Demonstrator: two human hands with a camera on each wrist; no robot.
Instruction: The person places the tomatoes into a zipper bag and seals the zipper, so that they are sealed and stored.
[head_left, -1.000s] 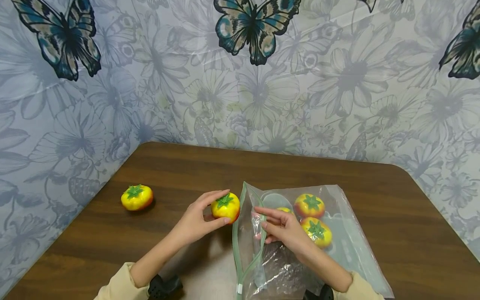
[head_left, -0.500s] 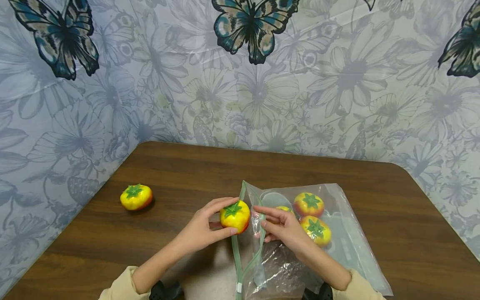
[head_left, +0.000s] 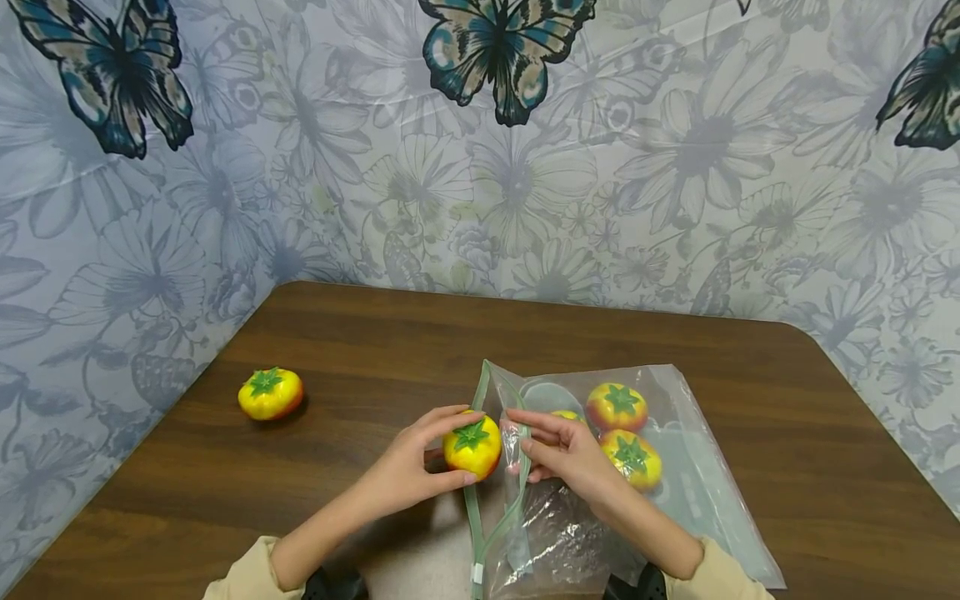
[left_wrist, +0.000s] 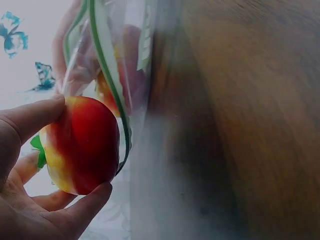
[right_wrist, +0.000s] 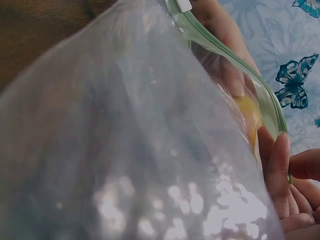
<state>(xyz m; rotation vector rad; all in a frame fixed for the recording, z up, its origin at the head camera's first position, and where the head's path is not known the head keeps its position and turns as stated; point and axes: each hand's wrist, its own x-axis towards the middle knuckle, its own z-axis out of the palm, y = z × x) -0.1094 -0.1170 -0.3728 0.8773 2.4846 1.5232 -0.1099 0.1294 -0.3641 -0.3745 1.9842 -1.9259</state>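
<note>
My left hand point(head_left: 401, 468) holds a glossy yellow-and-red toy tomato point(head_left: 472, 447) with a green leafy top, between thumb and fingers. The left wrist view shows the red underside of this tomato point(left_wrist: 92, 142) right at the bag's green edge. A clear zip bag point(head_left: 697, 467) with a green zip rim lies on its side, its mouth parted toward the left. My right hand point(head_left: 562, 454) pinches the near side of that mouth, and the right wrist view shows its fingers point(right_wrist: 278, 162) at the green rim. Inside the bag are several similar tomatoes point(head_left: 632, 460), one partly hidden by my right hand.
Another toy tomato point(head_left: 271, 393) sits alone on the left of the brown wooden table point(head_left: 390, 333). A white slider point(head_left: 477, 573) is on the zip near the front. Behind the table hangs a floral cloth point(head_left: 517, 217) with butterflies.
My left hand has carried the tomato rightward and a little toward me, from beside the bag's rim into its parted mouth. My right hand has stayed at the rim.
</note>
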